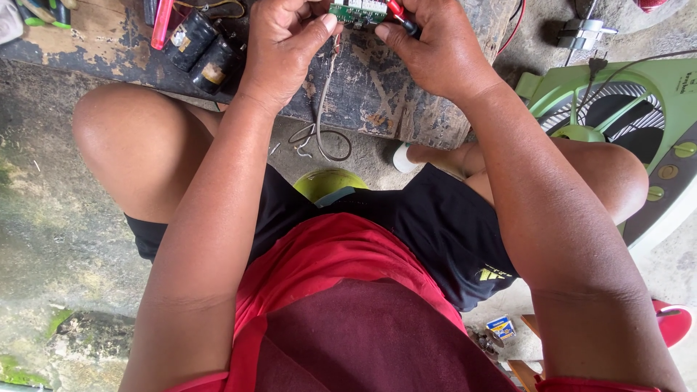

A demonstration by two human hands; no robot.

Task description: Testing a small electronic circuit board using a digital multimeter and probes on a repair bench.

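My left hand pinches the left end of a small green circuit board at the top edge of the view. My right hand holds the board's right end together with a red-and-black tipped tool; how much of the tool it grips is hidden. Thin grey wires hang from the board down past the worn wooden bench and curl on the ground. Both hands sit over the bench.
Two black cylindrical battery cells and a pink tool lie on the bench at left. A green fan housing stands at right. A yellow-green stool shows between my knees. A small box lies on the concrete floor.
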